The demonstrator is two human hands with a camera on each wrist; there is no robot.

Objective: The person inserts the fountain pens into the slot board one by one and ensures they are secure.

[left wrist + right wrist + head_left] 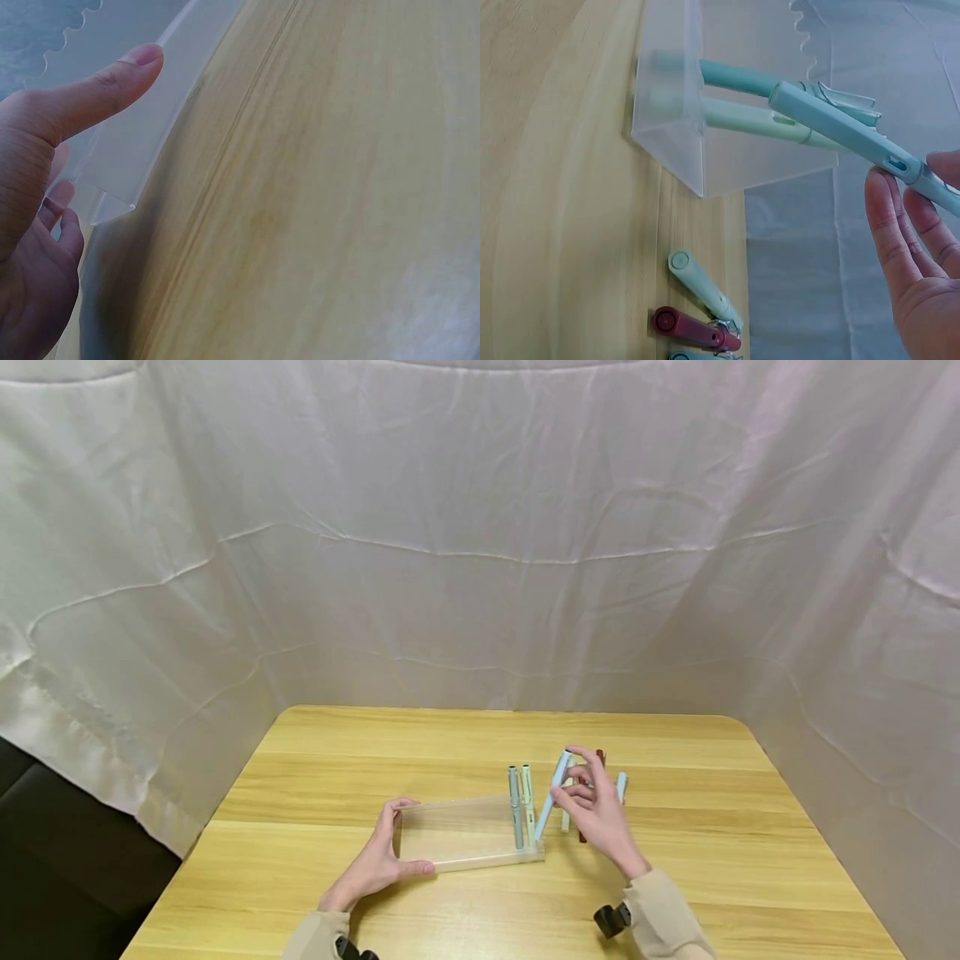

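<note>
My left hand (pixel 377 858) grips the left end of a translucent plastic pen stand (pixel 461 835), thumb along its front edge. The left wrist view shows the thumb (pixel 112 94) lying over the clear plastic. A grey-teal pen (pixel 516 810) and a pale green pen (pixel 529 810) lie side by side at the stand's right end. With its fingers, my right hand (pixel 600 818) pinches a light blue pen (pixel 551 802), tilted beside the green one. In the right wrist view this light blue pen (pixel 844 129) is in front of the other two.
Right of the stand lie loose pens: a pale green one (pixel 703 285), a dark red one (pixel 690 327) and a blue one (pixel 622 786), partly hidden by the right hand in the head view. A wooden table (pixel 420 743) bears everything, with pale curtains (pixel 480 610) around it.
</note>
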